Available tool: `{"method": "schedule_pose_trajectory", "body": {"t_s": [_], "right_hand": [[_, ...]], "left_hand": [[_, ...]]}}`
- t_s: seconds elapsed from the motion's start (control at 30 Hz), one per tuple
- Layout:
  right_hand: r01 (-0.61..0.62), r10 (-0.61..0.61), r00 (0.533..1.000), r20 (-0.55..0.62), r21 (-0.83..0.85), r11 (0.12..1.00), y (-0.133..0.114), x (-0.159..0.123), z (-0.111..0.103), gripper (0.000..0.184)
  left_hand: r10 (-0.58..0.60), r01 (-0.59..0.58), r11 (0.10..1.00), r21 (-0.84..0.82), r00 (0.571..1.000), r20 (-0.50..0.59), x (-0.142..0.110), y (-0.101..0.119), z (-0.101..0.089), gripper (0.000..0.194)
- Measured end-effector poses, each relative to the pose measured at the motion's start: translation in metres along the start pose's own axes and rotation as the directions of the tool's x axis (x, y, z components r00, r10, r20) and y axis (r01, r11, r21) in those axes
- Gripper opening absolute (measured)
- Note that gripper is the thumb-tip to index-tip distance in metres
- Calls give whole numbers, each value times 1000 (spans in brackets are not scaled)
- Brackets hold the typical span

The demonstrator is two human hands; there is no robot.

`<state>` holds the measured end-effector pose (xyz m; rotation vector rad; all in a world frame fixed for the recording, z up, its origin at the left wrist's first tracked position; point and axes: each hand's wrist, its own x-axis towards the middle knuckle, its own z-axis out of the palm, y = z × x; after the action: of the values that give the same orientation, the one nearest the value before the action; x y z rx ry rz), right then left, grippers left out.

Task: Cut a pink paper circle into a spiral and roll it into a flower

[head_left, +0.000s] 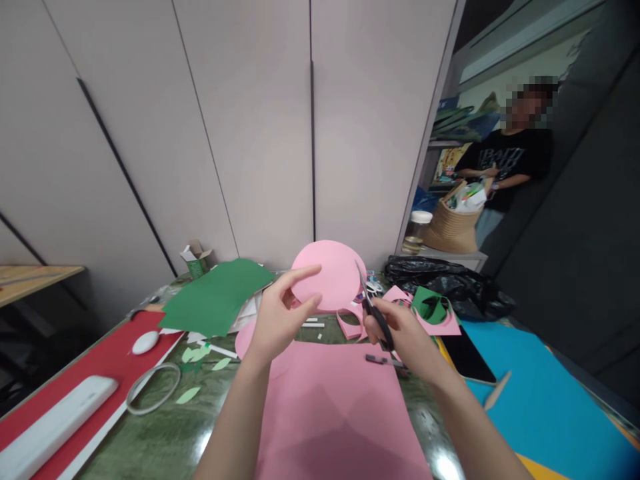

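Green table [155,437] bears a broad pink sheet [323,420]; beyond it a pink paper disc [341,275] tilts upward, looking light, bendable and easily creased, so best taken by its rim. The left hand [275,317] spreads thumb and forefinger over its left side; from here I can't tell whether hidden fingers pinch it. The right hand [403,331] grips dark-handled scissors [384,328] by its right edge.

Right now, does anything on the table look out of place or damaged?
Only clutter: paper leaves lie scattered beside the ring, and pink scraps near the right hand have curved cut-outs. No spill shows.
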<state>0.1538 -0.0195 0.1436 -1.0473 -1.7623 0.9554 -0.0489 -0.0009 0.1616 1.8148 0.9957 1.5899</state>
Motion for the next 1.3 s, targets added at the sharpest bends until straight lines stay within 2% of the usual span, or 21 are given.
{"method": "schedule_pose_trajectory", "body": {"t_s": [0.43,0.67,0.9,1.03,1.3], "right_hand": [[-5,6,1000,3,-5,1000,-1,1,-1,17],[-8,8,1000,13,9,1000,1,2,-1,17],[-23,22,1000,12,59,998,4,3,-1,19],[-28,27,1000,6,70,997,3,3,-1,19],[-26,26,1000,13,41,999,-4,1,-2,24]], "left_hand": [[-15,14,998,55,1000,5,-1,0,-5,25],[-5,6,999,51,1000,-30,1,1,-7,18],[1,0,1000,17,997,-84,0,2,2,38],[5,-4,1000,6,995,-104,-1,-1,7,41],[11,-11,1000,-19,1000,-12,-2,0,7,39]]}}
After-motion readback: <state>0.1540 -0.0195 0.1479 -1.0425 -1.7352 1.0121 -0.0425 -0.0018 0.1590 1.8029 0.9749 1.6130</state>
